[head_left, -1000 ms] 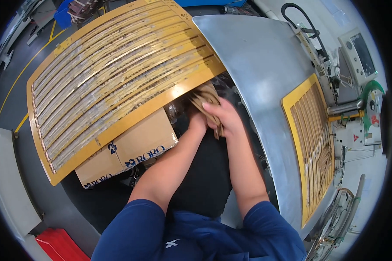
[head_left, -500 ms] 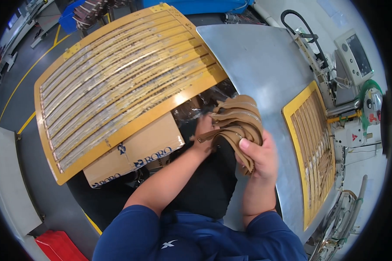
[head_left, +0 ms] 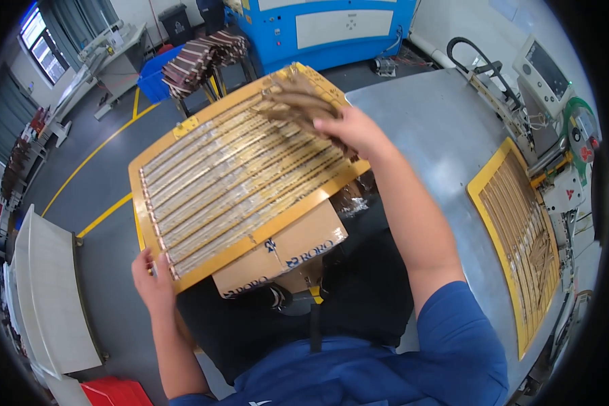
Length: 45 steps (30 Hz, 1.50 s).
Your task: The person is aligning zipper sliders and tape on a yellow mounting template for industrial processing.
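Over the cardboard box (head_left: 284, 260) at the person's lap, a large yellow-framed slotted tray (head_left: 240, 179) is held tilted, its near corner gripped by the left hand (head_left: 152, 277), fingers closed around the frame edge. Above the tray's far end, a bundle of thin brown strips (head_left: 298, 101) is clasped in the right hand (head_left: 348, 128), fingers wrapped over the bundle. The bundle is seen just over the tray's upper slots; whether it touches them cannot be told.

Handling, as judged: the strips look light, thin and flexible, prone to fanning out or slipping from a loose grasp, so a hold near mid-length is advised. The tray appears stiff but broad and awkward for one hand; its solid yellow rim is the place to grip, not the slotted middle.

A second yellow tray (head_left: 521, 237) lies on the grey metal table (head_left: 440, 128) to the right. A blue machine (head_left: 331, 27) stands beyond.
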### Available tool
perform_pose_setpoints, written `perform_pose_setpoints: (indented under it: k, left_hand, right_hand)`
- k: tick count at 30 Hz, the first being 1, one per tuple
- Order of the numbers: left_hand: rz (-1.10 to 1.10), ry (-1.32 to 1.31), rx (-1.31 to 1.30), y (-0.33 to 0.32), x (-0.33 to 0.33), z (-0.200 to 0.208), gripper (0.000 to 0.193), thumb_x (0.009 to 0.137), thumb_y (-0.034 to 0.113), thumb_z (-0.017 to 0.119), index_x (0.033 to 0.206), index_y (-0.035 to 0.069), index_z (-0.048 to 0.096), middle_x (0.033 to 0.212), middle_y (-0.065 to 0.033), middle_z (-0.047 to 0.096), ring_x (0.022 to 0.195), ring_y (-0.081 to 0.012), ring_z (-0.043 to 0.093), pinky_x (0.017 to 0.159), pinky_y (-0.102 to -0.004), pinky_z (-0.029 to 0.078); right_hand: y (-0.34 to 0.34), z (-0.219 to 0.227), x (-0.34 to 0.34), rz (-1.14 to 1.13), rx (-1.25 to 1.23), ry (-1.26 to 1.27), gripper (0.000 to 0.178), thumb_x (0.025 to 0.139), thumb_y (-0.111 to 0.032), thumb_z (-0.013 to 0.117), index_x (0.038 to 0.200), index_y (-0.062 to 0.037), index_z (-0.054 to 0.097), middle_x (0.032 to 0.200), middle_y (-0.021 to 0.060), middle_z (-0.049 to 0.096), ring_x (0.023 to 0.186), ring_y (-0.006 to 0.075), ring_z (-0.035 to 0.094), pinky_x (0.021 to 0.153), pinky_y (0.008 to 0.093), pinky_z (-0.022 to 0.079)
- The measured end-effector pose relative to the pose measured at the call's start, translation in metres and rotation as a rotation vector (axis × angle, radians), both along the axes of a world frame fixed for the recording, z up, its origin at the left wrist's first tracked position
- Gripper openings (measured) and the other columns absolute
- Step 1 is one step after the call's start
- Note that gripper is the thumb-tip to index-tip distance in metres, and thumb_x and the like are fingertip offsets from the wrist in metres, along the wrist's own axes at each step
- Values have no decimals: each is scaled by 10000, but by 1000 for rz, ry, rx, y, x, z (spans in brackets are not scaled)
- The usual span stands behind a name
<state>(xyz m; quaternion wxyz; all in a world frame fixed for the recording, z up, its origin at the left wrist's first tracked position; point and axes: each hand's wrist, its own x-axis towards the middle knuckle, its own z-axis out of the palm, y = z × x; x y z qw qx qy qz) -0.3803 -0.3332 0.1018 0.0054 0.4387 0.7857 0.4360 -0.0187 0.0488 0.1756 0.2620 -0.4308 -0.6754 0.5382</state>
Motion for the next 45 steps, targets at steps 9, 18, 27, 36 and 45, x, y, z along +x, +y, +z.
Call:
perform_pose_setpoints:
  k: [9,18,27,36,45]
  left_hand:
    - [-182,-1126,373,-18,-22,-67,672,975,-3,645,1578,62,357,1365,-158,628,1094,-242,710,774,-322,654]
    - [-175,-1198,202,-31,-19,-35,803,901,65,731,1569,77,284,1191,-163,647,670,-206,695,431,-258,529]
    - [-130,-1262,164,-40,-40,-20,841,883,62,769,1566,94,280,1239,-139,633,780,-182,701,423,-239,526]
    - [-102,-1229,128,-40,-47,-18,847,884,111,783,1570,88,286,1248,-139,634,752,-173,692,427,-235,524]
    - [-126,-1137,126,-45,-37,-29,868,895,107,780,1592,74,264,1344,-144,598,979,-179,690,652,-266,600]
  right_hand:
    - [-33,-75,3,-246,630,-446,291,897,-233,765,1074,-2,765,1077,204,754,1049,382,715,931,471,563]
    - [-26,-33,-20,-125,768,-508,339,890,-206,762,1174,-26,723,1136,182,729,1046,372,688,949,455,548]
    - [-6,-24,-41,31,352,-629,239,889,-167,808,1042,1,734,886,107,748,809,198,710,748,353,565]
    - [7,-5,-32,36,324,-733,217,878,-196,813,941,5,762,822,148,757,736,284,716,714,386,563]
    - [-17,20,-30,158,58,256,255,933,-243,736,770,-79,628,1233,140,708,1198,267,632,1123,437,426]
